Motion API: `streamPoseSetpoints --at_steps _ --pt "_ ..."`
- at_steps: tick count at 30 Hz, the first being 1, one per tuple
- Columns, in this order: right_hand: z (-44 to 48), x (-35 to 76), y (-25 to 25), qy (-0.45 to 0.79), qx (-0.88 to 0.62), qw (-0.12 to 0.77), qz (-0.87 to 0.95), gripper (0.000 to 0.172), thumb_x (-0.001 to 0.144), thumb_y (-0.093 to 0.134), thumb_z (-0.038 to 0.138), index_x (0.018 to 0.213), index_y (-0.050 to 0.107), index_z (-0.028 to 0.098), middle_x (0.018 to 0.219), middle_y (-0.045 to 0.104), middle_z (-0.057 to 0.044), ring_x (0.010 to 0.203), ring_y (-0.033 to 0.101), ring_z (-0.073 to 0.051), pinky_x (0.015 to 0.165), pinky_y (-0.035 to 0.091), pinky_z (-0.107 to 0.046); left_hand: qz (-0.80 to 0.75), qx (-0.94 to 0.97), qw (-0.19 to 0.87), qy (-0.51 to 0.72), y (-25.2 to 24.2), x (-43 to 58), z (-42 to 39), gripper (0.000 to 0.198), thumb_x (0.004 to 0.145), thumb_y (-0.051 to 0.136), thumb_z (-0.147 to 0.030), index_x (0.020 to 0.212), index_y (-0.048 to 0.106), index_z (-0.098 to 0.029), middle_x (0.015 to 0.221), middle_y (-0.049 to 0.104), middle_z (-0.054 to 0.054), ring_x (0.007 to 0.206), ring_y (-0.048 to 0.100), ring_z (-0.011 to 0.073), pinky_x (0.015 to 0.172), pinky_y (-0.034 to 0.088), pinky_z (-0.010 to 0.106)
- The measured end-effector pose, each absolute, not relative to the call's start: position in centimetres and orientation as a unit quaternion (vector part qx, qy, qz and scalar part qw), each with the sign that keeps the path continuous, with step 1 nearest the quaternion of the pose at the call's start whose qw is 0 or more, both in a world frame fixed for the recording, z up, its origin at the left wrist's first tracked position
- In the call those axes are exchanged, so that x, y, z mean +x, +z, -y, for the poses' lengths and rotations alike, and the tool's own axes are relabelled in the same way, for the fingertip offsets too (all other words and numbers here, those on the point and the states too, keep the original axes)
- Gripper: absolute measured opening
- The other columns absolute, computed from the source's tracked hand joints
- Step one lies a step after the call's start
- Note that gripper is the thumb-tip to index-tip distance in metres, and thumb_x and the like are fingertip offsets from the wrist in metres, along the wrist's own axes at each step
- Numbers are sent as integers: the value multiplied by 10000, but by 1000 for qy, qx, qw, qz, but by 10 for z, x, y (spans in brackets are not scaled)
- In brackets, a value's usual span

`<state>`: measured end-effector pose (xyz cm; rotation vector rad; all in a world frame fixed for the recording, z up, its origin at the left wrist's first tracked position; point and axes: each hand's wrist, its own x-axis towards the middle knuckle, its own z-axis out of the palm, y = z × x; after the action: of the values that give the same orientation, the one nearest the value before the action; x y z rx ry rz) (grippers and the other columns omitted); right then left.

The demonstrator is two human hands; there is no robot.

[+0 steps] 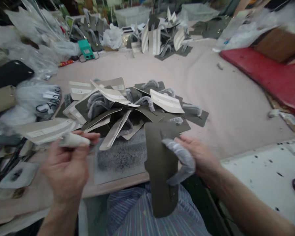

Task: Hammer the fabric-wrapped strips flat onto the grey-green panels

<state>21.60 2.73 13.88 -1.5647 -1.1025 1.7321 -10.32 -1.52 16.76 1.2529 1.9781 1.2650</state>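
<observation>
Pale pink table (206, 78), handled panels (149, 114) heaped, 2 bins (132, 16) behind

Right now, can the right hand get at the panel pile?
Probably not for a clean pick: the right hand is taken up by a dark panel. Reach looks fine, though; the pile lies just beyond, uncovered.

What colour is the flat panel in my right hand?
The panel is dark olive-grey, best seen in the head view.
</observation>
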Motion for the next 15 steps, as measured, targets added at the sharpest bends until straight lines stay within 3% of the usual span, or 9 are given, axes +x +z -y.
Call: streamPoseSetpoints --at_steps 1,3,6,9,15 --pt "-8 205 115 636 -595 242 427 405 845 482 581 971 611 219 721 635 -52 593 615 -212 518 507 -316 -680 454 281 502 155 -88 30 445 875 556 -502 1257 468 -292 1202 669 26 1106 653 265 959 544 440" --pt "15 192 71 511 -667 132 526 385 920 370 510 858 602 209 655 609 -36 512 566 -184 483 457 -290 -640 446 362 509 123 -62 46 408 848 607 -502 1143 542 -227 1067 716 60 1009 687 266 906 567 422" --pt "22 186 30 395 -707 123 573 293 915 463 412 762 592 198 696 631 -66 685 620 -211 612 453 -287 -598 425 453 506 75 -35 48 438 806 660 -522 1070 577 -183 1042 728 115 997 686 265 893 557 389" --pt "22 184 23 332 -716 124 601 274 908 526 404 760 626 196 783 668 -96 844 638 -246 722 434 -306 -546 399 516 525 42 -16 38 441 759 721 -502 1029 588 -179 1032 730 120 993 687 255 896 546 380" --pt "30 167 25 281 -728 110 615 317 964 449 372 876 682 176 866 705 -120 871 654 -246 731 417 -305 -498 396 556 535 22 3 20 441 731 756 -478 999 594 -169 1038 724 115 987 691 247 907 531 374"
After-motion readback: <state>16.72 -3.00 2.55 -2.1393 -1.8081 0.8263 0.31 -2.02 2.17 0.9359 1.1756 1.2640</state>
